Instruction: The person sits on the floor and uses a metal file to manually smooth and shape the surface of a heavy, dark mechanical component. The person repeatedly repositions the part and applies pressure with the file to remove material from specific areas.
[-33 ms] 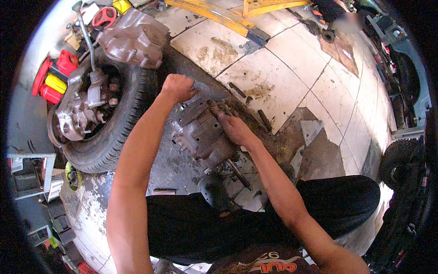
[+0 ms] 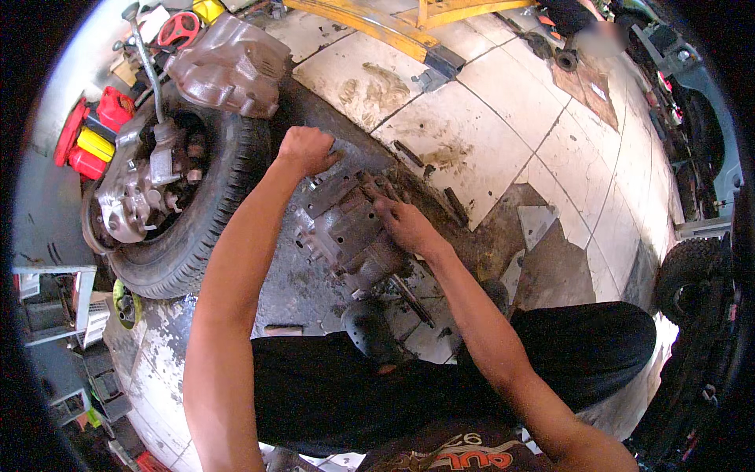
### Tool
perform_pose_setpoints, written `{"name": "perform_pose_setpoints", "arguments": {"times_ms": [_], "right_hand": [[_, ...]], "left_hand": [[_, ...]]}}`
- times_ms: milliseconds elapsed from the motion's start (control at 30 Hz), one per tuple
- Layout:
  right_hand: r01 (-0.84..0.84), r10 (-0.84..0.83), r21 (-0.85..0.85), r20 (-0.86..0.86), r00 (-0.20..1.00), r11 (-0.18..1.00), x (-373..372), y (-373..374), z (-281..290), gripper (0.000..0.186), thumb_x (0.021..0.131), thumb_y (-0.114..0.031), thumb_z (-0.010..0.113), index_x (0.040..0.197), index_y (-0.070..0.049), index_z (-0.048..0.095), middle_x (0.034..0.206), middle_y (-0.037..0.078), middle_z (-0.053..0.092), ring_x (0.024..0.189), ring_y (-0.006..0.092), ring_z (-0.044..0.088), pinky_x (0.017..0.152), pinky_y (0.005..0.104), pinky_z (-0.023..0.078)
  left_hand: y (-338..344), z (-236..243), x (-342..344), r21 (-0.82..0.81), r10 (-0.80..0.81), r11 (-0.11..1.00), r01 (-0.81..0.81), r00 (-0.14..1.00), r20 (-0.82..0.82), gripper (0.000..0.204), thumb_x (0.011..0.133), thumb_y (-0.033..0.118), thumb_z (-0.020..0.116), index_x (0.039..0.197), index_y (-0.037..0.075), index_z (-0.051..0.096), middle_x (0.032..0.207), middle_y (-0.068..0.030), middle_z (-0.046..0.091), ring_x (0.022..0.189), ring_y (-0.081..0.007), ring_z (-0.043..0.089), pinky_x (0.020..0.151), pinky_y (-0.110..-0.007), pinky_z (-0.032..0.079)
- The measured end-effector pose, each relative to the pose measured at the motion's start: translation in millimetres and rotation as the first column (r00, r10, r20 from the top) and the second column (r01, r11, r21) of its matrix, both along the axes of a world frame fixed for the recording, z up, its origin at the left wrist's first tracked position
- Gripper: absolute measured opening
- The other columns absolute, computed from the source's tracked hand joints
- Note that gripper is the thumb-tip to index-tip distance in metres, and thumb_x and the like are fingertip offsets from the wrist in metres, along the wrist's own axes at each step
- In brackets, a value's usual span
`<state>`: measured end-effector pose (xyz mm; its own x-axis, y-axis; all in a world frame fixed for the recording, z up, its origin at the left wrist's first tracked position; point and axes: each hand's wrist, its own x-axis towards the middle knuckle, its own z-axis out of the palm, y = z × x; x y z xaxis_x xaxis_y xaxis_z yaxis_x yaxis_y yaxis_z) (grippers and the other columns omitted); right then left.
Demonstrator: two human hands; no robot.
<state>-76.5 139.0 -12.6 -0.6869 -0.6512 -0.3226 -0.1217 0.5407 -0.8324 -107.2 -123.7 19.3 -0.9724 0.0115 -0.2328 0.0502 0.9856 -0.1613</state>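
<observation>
A greasy metal gearbox housing with bolt holes in its flat upper face lies on the floor in front of my knees. From its near end sticks out a metal shaft. At the far left end of the housing is my left hand, closed in a fist; whatever it grips is hidden beneath the fingers. My right hand rests on the right side of the housing, its fingers stretched out along the top toward the far edge.
Left of the housing lies a tyre with metal parts inside it and a large metal casing on its far rim. A yellow steel frame stands at the far side. Dark metal pieces lie on the tiles to the right.
</observation>
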Motion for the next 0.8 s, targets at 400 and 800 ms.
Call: {"name": "perform_pose_setpoints", "arguments": {"times_ms": [400, 800], "right_hand": [[-0.166, 0.164, -0.038, -0.048, 0.985, 0.985, -11.1, -2.3, 1.1, 0.051, 0.102, -0.042, 0.043, 0.136, -0.006, 0.053, 0.121, 0.021, 0.064, 0.114, 0.0382, 0.060, 0.102, 0.0412, 0.042], [-0.280, 0.370, 0.264, -0.411, 0.833, 0.923, -31.7, -6.2, -35.8, 0.051, 0.103, -0.024, 0.027, 0.154, -0.029, 0.025, 0.162, 0.007, 0.016, 0.148, 0.0402, 0.013, 0.115, 0.0664, 0.010]], "left_hand": [[4.4, -3.5, -3.8, -0.045, -0.024, 0.999, 0.023, 1.000, -0.012, 0.054, 0.088, 0.060, 0.055, 0.090, 0.008, 0.072, 0.089, -0.0148, 0.072, 0.088, -0.0324, 0.070, 0.078, -0.045, 0.055], [-4.7, -5.9, 5.6, -0.010, 0.026, 1.000, -0.027, 1.000, -0.011, 0.038, 0.087, 0.044, 0.062, 0.091, 0.008, 0.072, 0.091, -0.0164, 0.071, 0.089, -0.0338, 0.069, 0.081, -0.045, 0.054]]}}
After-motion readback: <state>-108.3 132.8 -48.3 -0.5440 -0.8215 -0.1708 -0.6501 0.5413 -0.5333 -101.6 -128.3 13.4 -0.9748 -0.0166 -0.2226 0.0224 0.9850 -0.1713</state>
